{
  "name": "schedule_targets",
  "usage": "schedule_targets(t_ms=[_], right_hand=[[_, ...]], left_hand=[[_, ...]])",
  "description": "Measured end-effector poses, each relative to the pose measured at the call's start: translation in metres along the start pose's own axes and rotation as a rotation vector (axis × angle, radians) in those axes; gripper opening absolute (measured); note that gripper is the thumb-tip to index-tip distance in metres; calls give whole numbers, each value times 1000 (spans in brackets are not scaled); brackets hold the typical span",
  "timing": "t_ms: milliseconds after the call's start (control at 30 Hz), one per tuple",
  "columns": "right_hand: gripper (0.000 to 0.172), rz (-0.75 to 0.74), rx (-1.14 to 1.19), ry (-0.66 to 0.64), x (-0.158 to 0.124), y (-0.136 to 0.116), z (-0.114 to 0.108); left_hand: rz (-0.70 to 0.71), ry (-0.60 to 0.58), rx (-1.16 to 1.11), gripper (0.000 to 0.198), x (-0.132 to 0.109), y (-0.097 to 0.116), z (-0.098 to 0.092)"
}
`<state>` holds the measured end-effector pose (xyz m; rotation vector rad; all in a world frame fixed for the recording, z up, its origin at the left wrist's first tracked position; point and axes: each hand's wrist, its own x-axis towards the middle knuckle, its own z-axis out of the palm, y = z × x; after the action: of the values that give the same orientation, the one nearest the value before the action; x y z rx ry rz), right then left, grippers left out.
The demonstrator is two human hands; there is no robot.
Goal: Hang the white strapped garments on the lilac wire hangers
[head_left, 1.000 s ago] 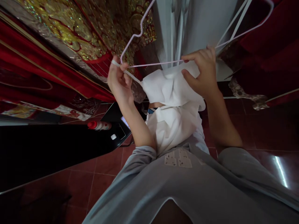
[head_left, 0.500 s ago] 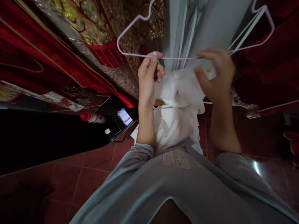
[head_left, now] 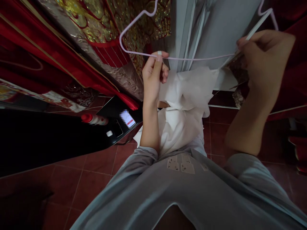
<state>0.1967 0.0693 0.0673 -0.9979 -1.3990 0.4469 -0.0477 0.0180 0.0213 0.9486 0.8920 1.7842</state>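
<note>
Clock read from the wearer's torso: white garment (head_left: pixel 182 84) is bunched at 12, just below the long bar of the pink hanger (head_left: pixel 192 59), which lies 9-to-3 and is pinched between left hand (head_left: pixel 154 70) thumb and index. White strap (head_left: pixel 259 24) is gripped by right hand (head_left: pixel 266 59) fingertips (nearer hand) at 1, running on toward 1–2 to the hanger's right shoulder.

scene dimly lit | black tabletop (head_left: pixel 48 140) swallowed by shadow | phone screen (head_left: pixel 130 122) brightly lit, partly pixelated | small glints thrown back by gold sequined fabric (head_left: pixel 96 24) | shapes stretched toward frame edges
</note>
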Motion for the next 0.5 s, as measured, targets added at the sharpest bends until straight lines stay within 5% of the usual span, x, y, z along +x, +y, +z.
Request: schedule_targets(t_ms=[200,367,500], right_hand=[[33,124,237,76,33,-1,-1],[24,6,289,319,70,44,-15],[16,170,444,367,65,81,-43]], left_hand=[[29,-86,37,19,6,-10,-2],[66,-47,107,25,8,-10,-4],[45,-27,115,24,7,-5,-5]])
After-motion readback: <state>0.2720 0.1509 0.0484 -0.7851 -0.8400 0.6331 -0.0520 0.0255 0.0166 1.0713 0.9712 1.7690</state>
